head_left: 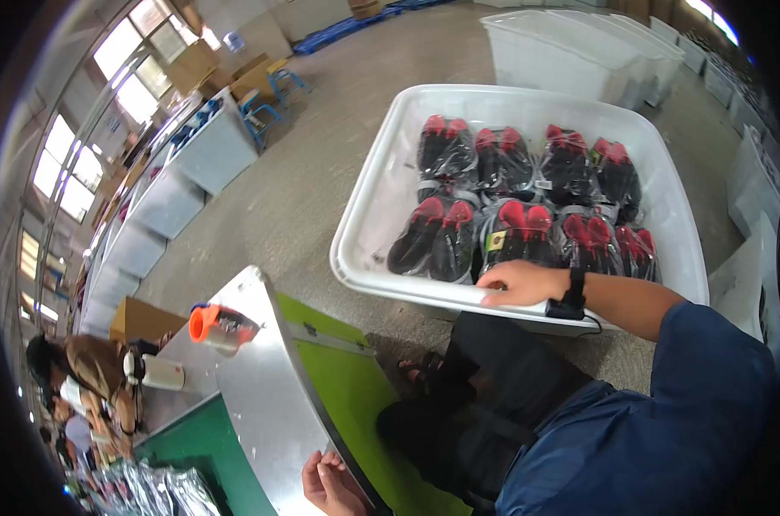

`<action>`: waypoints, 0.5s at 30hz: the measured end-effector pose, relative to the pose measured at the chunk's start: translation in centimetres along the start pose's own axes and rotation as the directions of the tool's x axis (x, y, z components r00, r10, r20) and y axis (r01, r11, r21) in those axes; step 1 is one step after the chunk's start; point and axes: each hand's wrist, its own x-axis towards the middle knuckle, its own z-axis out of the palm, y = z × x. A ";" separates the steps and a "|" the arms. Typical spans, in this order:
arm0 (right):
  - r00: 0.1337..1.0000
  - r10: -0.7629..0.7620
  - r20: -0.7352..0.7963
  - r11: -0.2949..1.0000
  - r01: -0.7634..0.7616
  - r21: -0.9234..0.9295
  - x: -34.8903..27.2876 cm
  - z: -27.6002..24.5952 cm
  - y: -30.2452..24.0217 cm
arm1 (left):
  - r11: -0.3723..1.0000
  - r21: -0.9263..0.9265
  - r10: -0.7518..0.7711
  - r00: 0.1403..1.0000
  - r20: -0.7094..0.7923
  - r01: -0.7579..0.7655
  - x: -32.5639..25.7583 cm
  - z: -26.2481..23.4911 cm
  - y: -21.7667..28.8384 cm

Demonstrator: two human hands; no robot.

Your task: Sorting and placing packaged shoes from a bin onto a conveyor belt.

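My right hand (526, 283) is closed over the near rim of a large white plastic tub (368, 249), a black band on its wrist. In the tub, pairs of black shoes with red linings (514, 232) lie in two rows, each pair wrapped in clear plastic. Some of the near row sits just beyond my fingers. My left hand (328, 483) is at the edge of a metal-topped table (265, 421), fingers curled in and nothing visible in them. Part of that hand is cut off by the lower edge of the view.
An orange-mouthed container (222, 327) and a white jug (162, 371) stand on the tabletops. Green panels (330, 344) hang below the metal table. More white tubs (570, 56) are stacked beyond. At left, people (89, 378) work beside silvery plastic packages (162, 490).
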 end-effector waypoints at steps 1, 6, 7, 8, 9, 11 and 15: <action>0.992 -0.075 -0.100 0.994 0.067 -0.089 -0.6 1.0 -1.1 | 1.000 -0.019 0.011 1.000 -0.009 -0.011 -0.1 -0.5 0.0; 0.907 -0.238 -0.348 0.912 0.085 -0.402 -1.4 5.8 -2.4 | 0.985 0.094 -0.128 0.974 -0.187 0.147 -0.9 2.2 3.5; 0.903 -0.231 -0.363 0.914 0.074 -0.398 -1.4 5.9 -2.3 | 0.985 0.098 -0.126 0.977 -0.171 0.144 -0.8 2.3 3.5; 0.911 -0.201 -0.360 0.915 0.044 -0.400 -1.3 5.9 -2.2 | 0.987 0.076 -0.129 0.978 -0.165 0.143 -0.7 2.4 3.5; 0.919 -0.169 -0.355 0.917 0.015 -0.399 -1.1 6.0 -2.2 | 0.988 0.057 -0.132 0.978 -0.160 0.143 -0.6 2.2 3.4; 0.922 -0.146 -0.358 0.921 -0.005 -0.390 -0.8 5.9 -2.2 | 0.988 0.086 -0.116 0.984 -0.132 0.128 -0.5 1.8 3.2; 0.923 -0.141 -0.358 0.934 0.004 -0.358 -1.0 5.7 -2.3 | 0.992 0.099 -0.065 0.990 -0.128 0.078 -0.6 2.1 3.3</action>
